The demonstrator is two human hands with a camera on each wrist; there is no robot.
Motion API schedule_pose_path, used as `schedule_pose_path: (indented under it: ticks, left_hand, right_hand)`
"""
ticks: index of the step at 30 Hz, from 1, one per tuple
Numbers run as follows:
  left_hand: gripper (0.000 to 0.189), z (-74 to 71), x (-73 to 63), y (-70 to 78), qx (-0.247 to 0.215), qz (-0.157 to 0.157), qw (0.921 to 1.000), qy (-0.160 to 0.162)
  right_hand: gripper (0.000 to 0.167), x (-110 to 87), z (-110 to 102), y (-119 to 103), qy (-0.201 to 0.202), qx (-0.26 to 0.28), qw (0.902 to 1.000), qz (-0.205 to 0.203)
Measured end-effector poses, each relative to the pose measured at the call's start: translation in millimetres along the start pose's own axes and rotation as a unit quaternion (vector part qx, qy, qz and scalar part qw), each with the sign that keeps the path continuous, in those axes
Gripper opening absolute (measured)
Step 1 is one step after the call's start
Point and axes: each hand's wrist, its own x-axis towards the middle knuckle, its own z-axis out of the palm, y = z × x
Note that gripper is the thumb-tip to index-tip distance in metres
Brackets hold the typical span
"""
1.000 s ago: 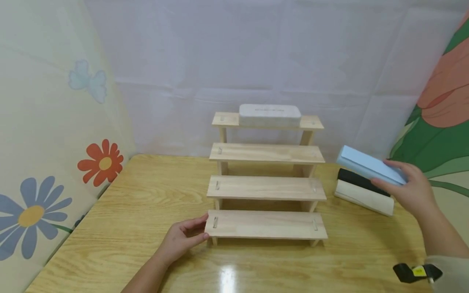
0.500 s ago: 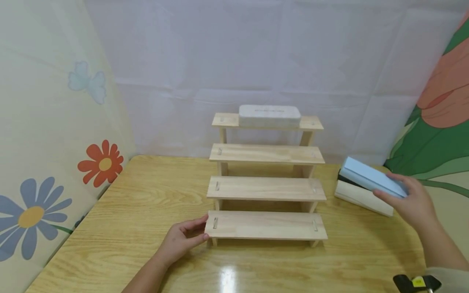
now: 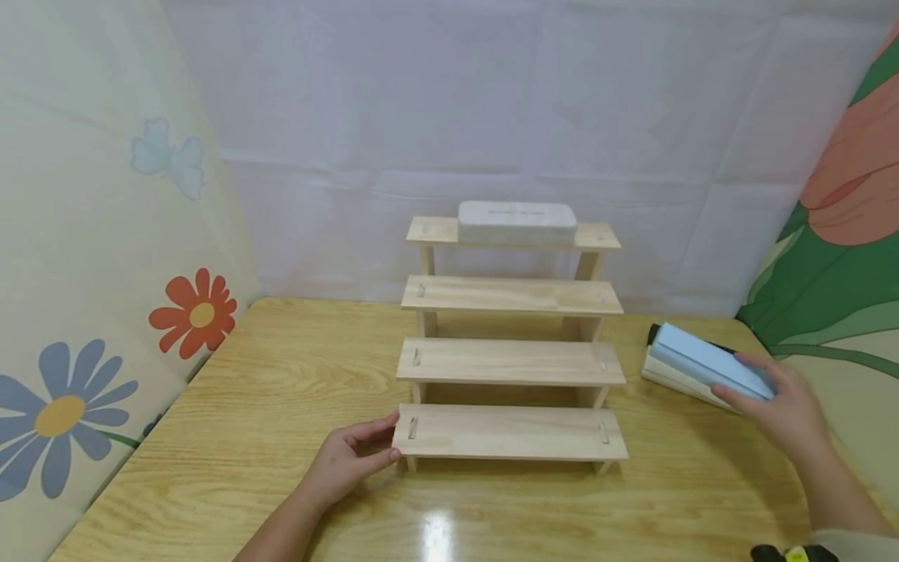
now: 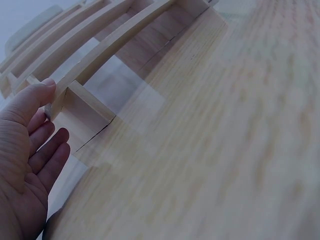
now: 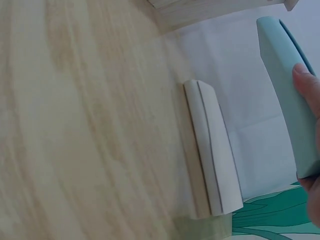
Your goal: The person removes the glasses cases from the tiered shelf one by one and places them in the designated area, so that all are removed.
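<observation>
My left hand (image 3: 346, 462) grips the left end of the lowest board of a four-step wooden display stand (image 3: 509, 431); in the left wrist view the thumb (image 4: 39, 95) presses the board's edge. At the right, my right hand (image 3: 790, 406) holds a light blue glasses case (image 3: 709, 361) by its near end, fingers on one long side and thumb on the other. In the right wrist view a gap separates the blue case from a cream glasses case (image 5: 217, 150) lying on the table. Behind the cream one, a black case (image 3: 654, 333) is mostly hidden.
A white rounded box (image 3: 516, 223) with small lettering sits on the stand's top board. The wood-grain table (image 3: 281, 375) carries the stand. A white cloth (image 3: 449, 94) hangs behind, with flower-painted panels (image 3: 91, 257) at both sides.
My right hand has lowered the blue case toward the cream and black cases, so it now covers more of them in the head view. My left hand stays at the stand.
</observation>
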Motion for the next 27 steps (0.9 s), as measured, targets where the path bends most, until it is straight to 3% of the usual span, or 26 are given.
schedule_pose_path:
  ticks: [27]
  left_hand:
    - [0.05,0.6,0.1,-0.2,0.004,0.001,1.0,0.003]
  right_hand:
    - [0.069,-18.5,28,20,-0.027,-0.026,0.9991,0.022]
